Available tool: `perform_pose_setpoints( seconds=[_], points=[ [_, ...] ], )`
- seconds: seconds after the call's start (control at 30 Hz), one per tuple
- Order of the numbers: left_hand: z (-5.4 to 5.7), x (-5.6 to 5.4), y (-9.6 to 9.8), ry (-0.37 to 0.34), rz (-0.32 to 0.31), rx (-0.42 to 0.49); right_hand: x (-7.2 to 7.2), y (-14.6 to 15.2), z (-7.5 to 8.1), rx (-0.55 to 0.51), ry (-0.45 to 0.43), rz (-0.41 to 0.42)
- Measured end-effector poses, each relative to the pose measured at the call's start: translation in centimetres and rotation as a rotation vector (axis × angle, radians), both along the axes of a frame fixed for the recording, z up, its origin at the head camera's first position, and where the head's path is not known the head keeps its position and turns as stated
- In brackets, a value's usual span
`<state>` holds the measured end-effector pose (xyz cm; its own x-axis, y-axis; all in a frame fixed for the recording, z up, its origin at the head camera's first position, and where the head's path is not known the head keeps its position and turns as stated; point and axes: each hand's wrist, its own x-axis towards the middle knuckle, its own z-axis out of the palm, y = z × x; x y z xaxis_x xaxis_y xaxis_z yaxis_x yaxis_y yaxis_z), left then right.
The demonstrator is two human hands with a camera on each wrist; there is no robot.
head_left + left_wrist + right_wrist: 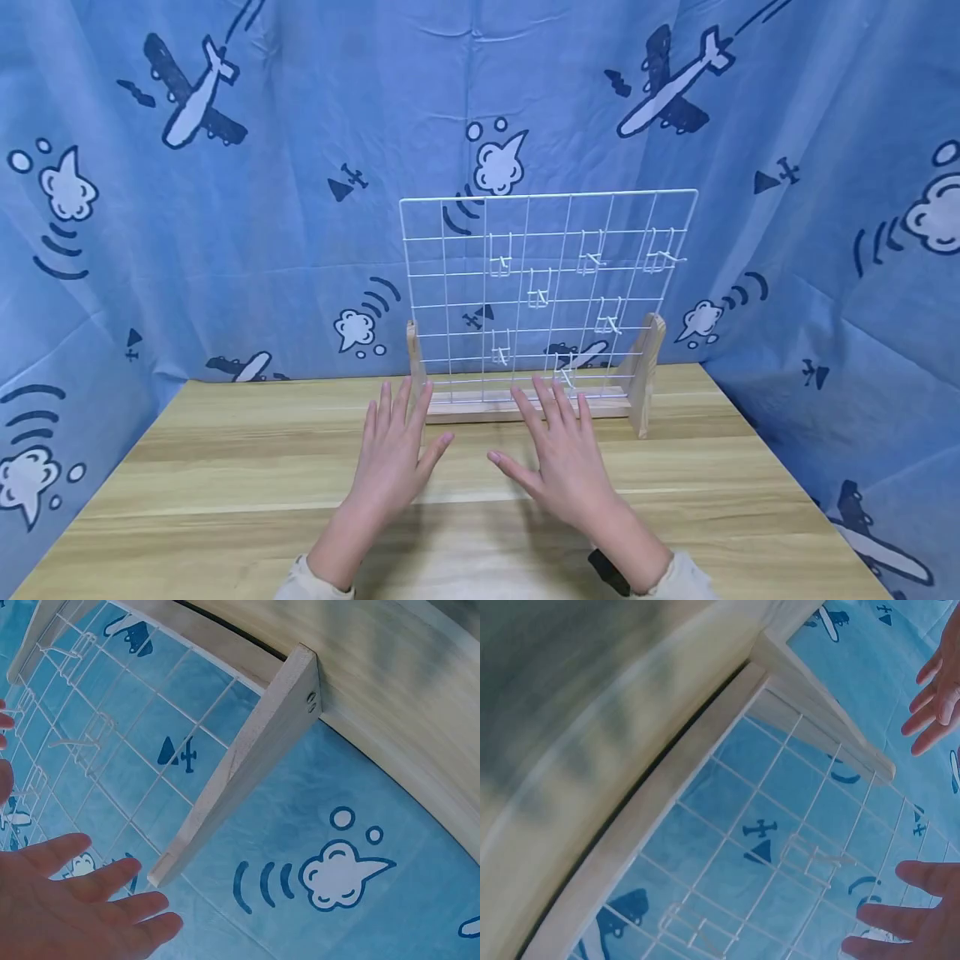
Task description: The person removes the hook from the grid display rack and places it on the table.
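My left hand (392,462) is held over the table with its fingers straight and spread, palm down, holding nothing. My right hand (564,467) is in the same pose a little to the right, also holding nothing. Just beyond the fingertips stands a white wire grid panel (547,195), upright in a wooden stand (647,375). Several white wire hooks (501,267) hang on the panel at different heights. In the left wrist view the left fingers (105,881) appear in front of the grid. The right wrist view shows the right fingers (892,921) and part of the left hand (946,686).
A light wood-grain table (225,467) lies under both hands, with faint shadows on it. Blue curtains (300,150) printed with airplanes and clouds surround the table at the back and sides. A dark band (609,571) shows at the right wrist.
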<state>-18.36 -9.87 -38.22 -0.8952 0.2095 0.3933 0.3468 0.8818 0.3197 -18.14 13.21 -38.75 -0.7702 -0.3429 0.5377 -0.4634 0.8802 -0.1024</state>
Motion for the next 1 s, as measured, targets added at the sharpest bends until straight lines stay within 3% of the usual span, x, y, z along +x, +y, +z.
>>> perform_pose_setpoints(
  seconds=[0.57,1.0],
  points=[
    [1.4,-1.3,-0.6,0.162,-0.085,0.06,-1.5,1.6,2.2,-0.092,0.132,0.077],
    [2.6,-2.9,-1.0,0.318,-0.166,0.223,-2.7,3.1,4.1,-0.165,0.228,0.119]
  ],
)
